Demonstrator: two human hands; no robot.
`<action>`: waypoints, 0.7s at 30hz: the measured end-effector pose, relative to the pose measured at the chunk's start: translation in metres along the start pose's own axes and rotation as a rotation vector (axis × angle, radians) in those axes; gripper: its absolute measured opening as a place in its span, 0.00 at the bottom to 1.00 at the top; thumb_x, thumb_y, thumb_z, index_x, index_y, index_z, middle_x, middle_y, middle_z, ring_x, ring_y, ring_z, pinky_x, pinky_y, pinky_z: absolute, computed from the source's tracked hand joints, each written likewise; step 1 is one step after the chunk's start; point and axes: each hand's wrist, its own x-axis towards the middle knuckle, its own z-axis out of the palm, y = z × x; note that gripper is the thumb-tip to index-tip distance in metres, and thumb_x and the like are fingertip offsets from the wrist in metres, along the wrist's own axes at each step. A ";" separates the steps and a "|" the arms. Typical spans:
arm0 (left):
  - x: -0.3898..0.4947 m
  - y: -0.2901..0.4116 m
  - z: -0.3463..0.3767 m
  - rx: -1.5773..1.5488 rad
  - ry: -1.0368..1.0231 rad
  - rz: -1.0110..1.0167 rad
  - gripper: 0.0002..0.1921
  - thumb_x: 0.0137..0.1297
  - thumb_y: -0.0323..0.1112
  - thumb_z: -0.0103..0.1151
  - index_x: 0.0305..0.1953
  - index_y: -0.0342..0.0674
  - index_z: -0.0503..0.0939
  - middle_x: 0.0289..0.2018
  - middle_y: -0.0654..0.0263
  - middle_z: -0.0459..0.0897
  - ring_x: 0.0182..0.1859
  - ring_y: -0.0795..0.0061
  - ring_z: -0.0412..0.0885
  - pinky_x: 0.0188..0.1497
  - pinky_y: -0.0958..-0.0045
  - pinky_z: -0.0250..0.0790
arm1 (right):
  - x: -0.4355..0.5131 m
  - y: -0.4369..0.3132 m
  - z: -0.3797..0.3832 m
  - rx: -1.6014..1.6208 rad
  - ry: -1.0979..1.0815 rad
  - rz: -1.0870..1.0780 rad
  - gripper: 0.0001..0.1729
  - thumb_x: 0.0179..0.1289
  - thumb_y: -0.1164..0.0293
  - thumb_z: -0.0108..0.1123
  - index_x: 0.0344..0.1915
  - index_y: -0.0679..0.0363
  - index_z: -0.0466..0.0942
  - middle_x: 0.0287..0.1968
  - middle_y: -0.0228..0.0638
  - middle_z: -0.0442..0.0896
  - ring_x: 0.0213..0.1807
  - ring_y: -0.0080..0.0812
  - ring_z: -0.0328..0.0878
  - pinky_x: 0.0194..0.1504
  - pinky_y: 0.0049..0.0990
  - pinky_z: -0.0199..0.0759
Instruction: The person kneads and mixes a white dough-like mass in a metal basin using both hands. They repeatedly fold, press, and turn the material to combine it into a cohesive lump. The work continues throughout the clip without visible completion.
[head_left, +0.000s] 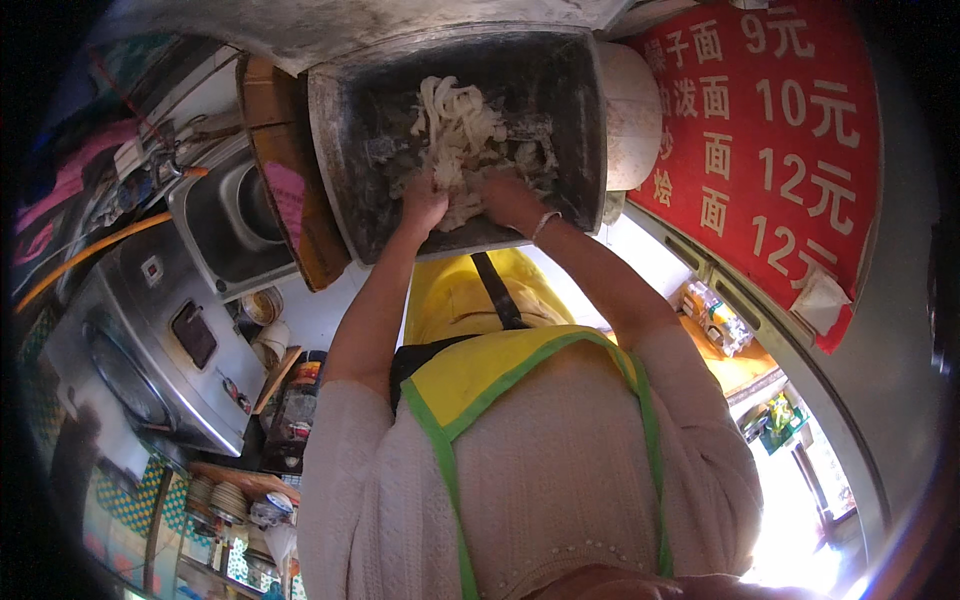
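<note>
A pale, ragged mass of dough (457, 120) lies in the deep metal bin of a dough mixer (326, 142), with thick ropes of it heaped at the far side. Part of a dough-coated mixing shaft (529, 133) shows on either side of the heap. My left hand (426, 204) grips the near left of the dough, its fingers curled in. At the near right, my right hand (514, 201) is closed into the dough, fingertips hidden. A light bracelet circles the right wrist.
Left of the bin stands a brown cardboard sheet (289, 172), beside a steel sink (236, 217). A steel appliance (180, 322) is farther left. On the right are a white rounded drum (632, 116) and a red sign (765, 142) bearing writing. Stacked bowls (227, 501) sit lower left.
</note>
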 end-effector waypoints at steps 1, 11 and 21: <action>0.002 -0.005 0.001 0.122 0.003 0.067 0.24 0.60 0.29 0.64 0.58 0.32 0.75 0.55 0.50 0.81 0.55 0.53 0.80 0.57 0.57 0.70 | 0.003 -0.004 -0.001 0.027 0.027 -0.049 0.25 0.55 0.70 0.68 0.55 0.55 0.79 0.47 0.51 0.80 0.54 0.56 0.77 0.56 0.46 0.73; 0.003 -0.037 0.012 0.216 0.057 0.202 0.46 0.54 0.32 0.68 0.74 0.35 0.55 0.53 0.41 0.80 0.54 0.44 0.81 0.54 0.54 0.75 | 0.022 -0.056 -0.034 0.446 0.388 0.013 0.26 0.52 0.69 0.69 0.52 0.63 0.76 0.46 0.56 0.83 0.51 0.58 0.81 0.52 0.48 0.76; 0.004 0.020 0.020 0.168 0.309 0.401 0.14 0.61 0.32 0.65 0.49 0.40 0.81 0.38 0.51 0.87 0.45 0.45 0.84 0.45 0.53 0.76 | 0.023 -0.056 -0.076 0.445 0.469 0.149 0.25 0.55 0.63 0.70 0.49 0.64 0.75 0.39 0.53 0.86 0.46 0.54 0.85 0.47 0.42 0.80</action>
